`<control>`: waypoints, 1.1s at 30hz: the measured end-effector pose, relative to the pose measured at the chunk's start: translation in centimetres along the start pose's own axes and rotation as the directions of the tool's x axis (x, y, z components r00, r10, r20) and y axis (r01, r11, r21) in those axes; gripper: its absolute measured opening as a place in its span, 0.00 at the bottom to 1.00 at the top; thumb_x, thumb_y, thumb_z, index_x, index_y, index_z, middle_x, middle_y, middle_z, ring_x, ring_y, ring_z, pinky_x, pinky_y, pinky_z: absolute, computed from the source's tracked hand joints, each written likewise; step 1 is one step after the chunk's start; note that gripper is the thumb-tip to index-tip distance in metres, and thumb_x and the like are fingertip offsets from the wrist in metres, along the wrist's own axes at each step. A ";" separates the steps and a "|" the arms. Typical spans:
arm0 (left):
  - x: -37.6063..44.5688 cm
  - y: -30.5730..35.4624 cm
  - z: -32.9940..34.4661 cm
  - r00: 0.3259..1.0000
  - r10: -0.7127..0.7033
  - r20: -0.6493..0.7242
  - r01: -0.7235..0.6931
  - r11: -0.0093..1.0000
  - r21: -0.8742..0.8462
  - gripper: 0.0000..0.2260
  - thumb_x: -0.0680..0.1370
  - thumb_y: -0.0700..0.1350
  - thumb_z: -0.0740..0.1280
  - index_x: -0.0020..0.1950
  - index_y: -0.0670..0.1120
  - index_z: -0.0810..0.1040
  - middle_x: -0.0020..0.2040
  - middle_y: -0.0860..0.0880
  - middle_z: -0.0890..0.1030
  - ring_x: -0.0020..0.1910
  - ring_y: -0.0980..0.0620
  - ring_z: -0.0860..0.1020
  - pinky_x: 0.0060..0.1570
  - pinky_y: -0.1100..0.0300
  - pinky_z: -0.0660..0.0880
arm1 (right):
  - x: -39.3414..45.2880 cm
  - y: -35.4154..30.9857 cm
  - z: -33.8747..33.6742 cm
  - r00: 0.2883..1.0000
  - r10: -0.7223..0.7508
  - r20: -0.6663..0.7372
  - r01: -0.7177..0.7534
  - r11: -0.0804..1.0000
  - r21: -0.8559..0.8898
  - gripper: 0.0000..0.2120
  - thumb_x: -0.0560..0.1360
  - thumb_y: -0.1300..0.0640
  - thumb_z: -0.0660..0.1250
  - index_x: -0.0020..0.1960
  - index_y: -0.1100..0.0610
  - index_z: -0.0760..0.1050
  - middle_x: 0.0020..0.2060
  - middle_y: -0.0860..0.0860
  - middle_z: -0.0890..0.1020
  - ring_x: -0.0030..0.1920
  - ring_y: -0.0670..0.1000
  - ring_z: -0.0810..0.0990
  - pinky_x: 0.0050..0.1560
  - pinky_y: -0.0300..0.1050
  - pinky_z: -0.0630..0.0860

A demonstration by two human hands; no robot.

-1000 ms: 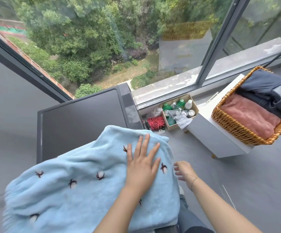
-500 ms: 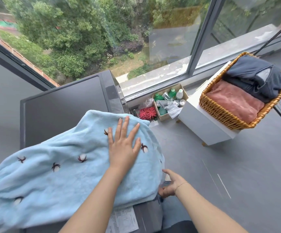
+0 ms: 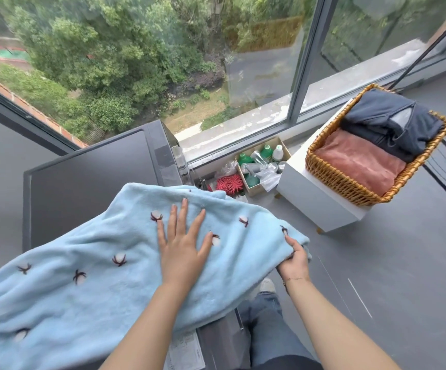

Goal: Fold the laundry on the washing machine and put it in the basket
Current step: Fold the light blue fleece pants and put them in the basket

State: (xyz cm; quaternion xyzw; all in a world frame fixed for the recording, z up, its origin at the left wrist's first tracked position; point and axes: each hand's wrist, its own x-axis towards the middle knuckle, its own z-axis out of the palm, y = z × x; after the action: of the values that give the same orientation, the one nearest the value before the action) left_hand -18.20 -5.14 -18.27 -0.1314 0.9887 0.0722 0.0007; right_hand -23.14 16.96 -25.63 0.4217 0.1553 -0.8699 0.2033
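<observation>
blue blanket (image 3: 88, 265) is spread over washing machine (image 3: 88, 166) | left hand (image 3: 181, 247) is laid flat on it | right hand (image 3: 295, 259) apparently pinches its right edge | basket (image 3: 331, 174) stands well apart

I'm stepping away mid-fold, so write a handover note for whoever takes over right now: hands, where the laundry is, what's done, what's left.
Left hand: flat, fingers spread, pressing on the light blue blanket.
Right hand: grips the blanket's right edge, which is lifted past the side of the washing machine.
Blanket: spread over the machine's top, not yet a compact fold.
Wicker basket: on the white stand to the right, already holding a folded pink towel and a dark blue garment.
Left: finish folding the blanket, then put it in the basket.
</observation>
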 end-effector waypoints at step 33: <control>-7.0 -14.9 -11.8 0.942 -0.126 0.313 0.323 0.072 -0.944 0.16 0.79 0.40 0.65 0.65 0.53 0.73 0.64 0.57 0.76 0.62 0.61 0.73 0.56 0.66 0.71 | -13.7 16.8 8.9 0.923 0.060 0.380 0.313 -0.693 -0.649 0.11 0.73 0.54 0.63 0.55 0.49 0.76 0.48 0.49 0.80 0.50 0.47 0.77 0.52 0.39 0.73</control>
State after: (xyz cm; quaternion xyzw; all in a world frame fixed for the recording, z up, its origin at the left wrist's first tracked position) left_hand -7.39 -19.24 -8.54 -0.2431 0.6520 0.7182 -0.0020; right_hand -13.26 1.45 -11.03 -0.1403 0.8953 -0.2656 0.3290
